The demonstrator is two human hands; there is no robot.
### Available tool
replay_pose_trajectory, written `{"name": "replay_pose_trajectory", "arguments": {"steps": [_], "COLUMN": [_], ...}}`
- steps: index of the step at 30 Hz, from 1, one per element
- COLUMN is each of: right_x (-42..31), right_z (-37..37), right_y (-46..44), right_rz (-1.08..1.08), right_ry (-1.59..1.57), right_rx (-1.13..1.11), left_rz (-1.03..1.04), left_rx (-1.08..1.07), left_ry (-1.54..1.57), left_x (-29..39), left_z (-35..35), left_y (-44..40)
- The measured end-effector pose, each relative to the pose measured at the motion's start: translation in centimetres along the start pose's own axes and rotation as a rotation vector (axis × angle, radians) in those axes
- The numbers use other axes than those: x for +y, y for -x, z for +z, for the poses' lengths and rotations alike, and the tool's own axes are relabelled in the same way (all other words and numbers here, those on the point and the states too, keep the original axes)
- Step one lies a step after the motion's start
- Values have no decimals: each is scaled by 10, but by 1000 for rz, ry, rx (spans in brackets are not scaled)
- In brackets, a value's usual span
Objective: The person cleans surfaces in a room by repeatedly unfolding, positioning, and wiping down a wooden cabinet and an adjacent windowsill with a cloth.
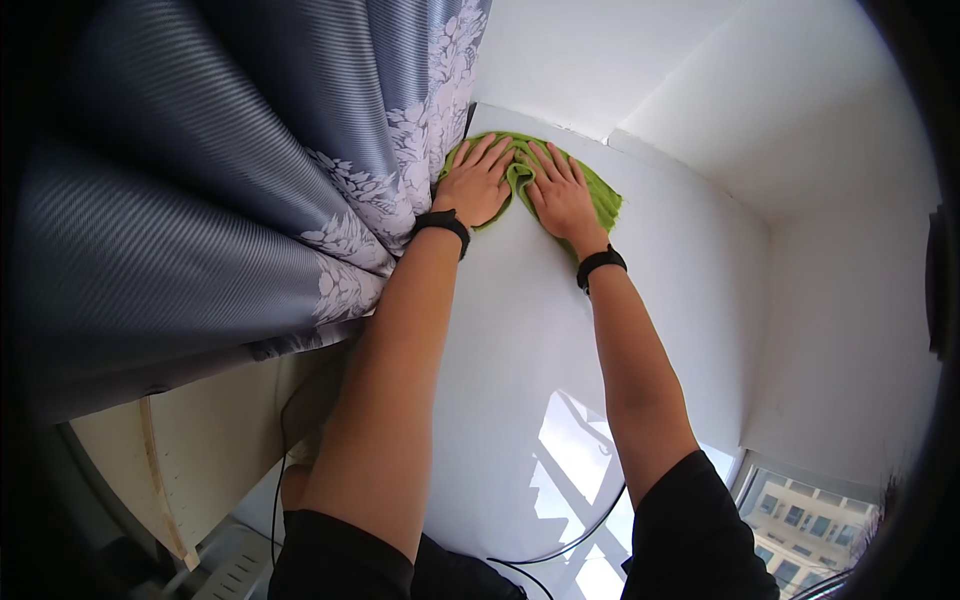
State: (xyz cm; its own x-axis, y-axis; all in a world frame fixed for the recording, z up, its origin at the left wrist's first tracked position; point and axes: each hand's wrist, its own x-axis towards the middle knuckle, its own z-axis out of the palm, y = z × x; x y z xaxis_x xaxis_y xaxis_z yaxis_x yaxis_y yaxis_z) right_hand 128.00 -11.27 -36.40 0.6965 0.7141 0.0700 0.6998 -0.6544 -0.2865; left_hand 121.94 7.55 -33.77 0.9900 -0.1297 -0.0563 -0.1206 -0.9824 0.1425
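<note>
A green cloth (603, 203) lies bunched on a glossy white surface (510, 330), near its far edge by the wall. My left hand (477, 183) presses on the cloth's left part with its fingers spread. Flat on the right part of the cloth is my right hand (562, 198), fingers also apart. A raised fold of the cloth stands between the two hands. Each wrist wears a black band.
Grey-blue curtains (200, 220) with a pale floral border hang at the left, against my left forearm. White walls (850, 270) rise behind and to the right. A window (810, 520) is at lower right. Black cables (590, 530) cross the surface near me.
</note>
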Motion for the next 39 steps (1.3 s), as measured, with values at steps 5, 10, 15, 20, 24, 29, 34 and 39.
{"name": "replay_pose_trajectory", "arguments": {"steps": [5,10,15,20,24,29,34,39], "right_x": [4,5,6,5,11,18,9,-9], "right_z": [-1,-3,2,4,2,9,2,-20], "right_y": [-7,-9,-14,-17,-22,-21,-15,-4], "right_rz": [2,19,37,52,33,20,50,31], "right_ry": [-25,-46,-22,0,-22,-4,-61,-108], "right_rx": [-13,-2,-15,-35,-54,-61,-36,20], "left_rz": [-18,-32,-44,-133,-188,-202,-198,-257], "left_rx": [48,35,4,-29,-110,-96,-82,-11], "left_ry": [-14,-24,-30,-85,-75,-80,-253,-118], "left_x": [-1,2,1,14,19,30,46,51], "left_z": [5,3,7,3,-5,5,-16,-25], "left_y": [-7,-14,-20,-21,-19,-15,-3,10]}}
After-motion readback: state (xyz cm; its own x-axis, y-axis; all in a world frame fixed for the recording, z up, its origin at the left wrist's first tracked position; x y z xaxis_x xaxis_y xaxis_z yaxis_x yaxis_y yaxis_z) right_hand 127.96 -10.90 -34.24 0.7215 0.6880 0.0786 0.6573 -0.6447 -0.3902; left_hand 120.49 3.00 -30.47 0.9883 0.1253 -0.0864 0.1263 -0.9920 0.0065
